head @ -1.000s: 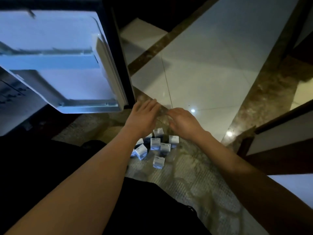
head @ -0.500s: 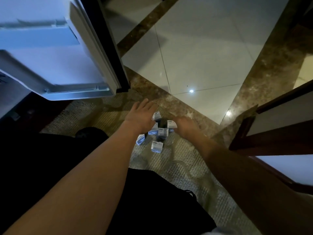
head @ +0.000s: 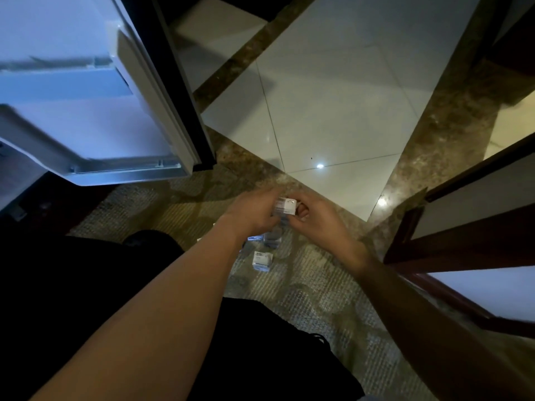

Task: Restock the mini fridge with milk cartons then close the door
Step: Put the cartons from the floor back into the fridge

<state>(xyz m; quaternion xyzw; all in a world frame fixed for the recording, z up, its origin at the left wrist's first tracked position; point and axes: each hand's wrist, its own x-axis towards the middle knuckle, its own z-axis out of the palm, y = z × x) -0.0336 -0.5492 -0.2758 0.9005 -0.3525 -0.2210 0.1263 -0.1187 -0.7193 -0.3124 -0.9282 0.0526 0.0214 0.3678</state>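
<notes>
Looking down from the head view, the left hand (head: pixel 254 212) and right hand (head: pixel 321 219) meet above the carpet (head: pixel 318 299). Both curl onto one carton (head: pixel 285 207), pinched between their fingertips with its top face showing. Spare cartons (head: pixel 263 261) lie on the carpet just below the hands. The fridge door (head: pixel 86 117) stands open at left.

milk cartons (head: pixel 262 261) printed, text too blurred
</notes>
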